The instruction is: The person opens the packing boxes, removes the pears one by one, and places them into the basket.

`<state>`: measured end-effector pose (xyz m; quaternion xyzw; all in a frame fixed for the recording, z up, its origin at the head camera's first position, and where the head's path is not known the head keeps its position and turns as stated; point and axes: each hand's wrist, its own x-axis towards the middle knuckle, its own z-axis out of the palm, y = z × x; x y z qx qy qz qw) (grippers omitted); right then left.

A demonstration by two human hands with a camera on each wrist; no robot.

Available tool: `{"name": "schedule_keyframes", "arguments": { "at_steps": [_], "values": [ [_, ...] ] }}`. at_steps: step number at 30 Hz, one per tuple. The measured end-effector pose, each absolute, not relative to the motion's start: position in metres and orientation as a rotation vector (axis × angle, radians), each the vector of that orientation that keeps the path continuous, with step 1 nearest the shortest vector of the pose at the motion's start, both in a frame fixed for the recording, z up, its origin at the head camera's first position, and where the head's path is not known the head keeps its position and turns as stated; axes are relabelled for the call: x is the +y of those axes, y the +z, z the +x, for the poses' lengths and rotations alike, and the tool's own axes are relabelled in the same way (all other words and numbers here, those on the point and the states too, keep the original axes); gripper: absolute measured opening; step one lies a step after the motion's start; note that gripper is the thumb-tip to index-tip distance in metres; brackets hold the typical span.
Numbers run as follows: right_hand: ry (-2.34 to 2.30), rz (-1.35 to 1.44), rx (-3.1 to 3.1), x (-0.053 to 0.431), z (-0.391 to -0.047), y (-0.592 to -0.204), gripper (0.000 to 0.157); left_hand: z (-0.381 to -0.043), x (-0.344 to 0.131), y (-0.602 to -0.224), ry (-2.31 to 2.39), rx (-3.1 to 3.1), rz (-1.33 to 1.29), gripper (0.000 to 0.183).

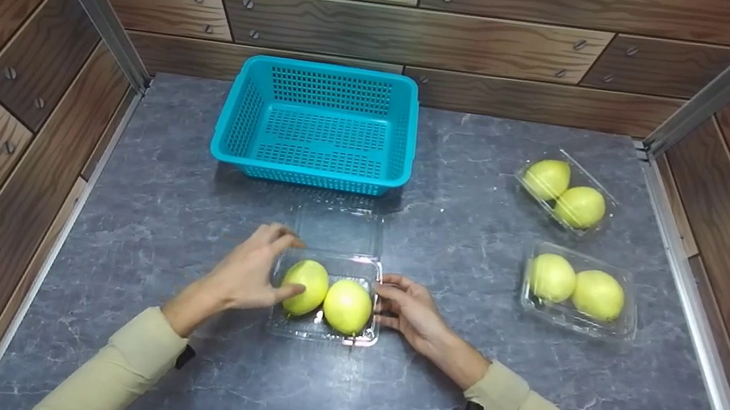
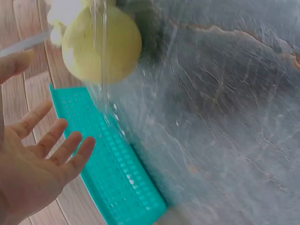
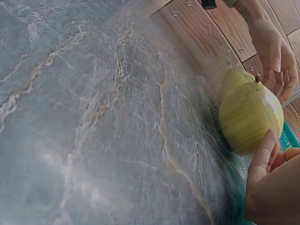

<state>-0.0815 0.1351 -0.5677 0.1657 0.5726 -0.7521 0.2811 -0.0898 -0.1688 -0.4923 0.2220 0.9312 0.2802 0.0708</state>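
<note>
A clear plastic clamshell container lies in front of me, its lid folded back toward the basket. Inside sit two round yellow-green fruits, a left one and a right one. A short brown stem shows on the nearer fruit in the right wrist view. My left hand hovers at the container's left side, fingers spread and thumb overlapping the left fruit; nothing lies in its palm. At the right wall, my right hand has its fairly straight fingertips against the plastic.
Beyond the lid stands a turquoise perforated basket, with nothing in it. To the right lie two more clear containers, a far one and a nearer one, each with two similar fruits. Wood-patterned walls enclose the grey marbled table.
</note>
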Motion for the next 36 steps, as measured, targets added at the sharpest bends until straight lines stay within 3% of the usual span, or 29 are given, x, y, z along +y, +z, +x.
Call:
{"name": "schedule_keyframes", "arguments": {
  "at_steps": [21, 36],
  "values": [
    [-2.026, 0.413, 1.558, 0.136, -0.081, -0.569, 0.016, -0.081, -0.146, -0.513, 0.418, 2.833, 1.176, 0.061],
    [-2.023, 0.399, 1.575, 0.137, -0.082, -0.570, 0.019, -0.080, -0.142, -0.514, 0.255, 2.771, 1.200, 0.069]
  ]
}}
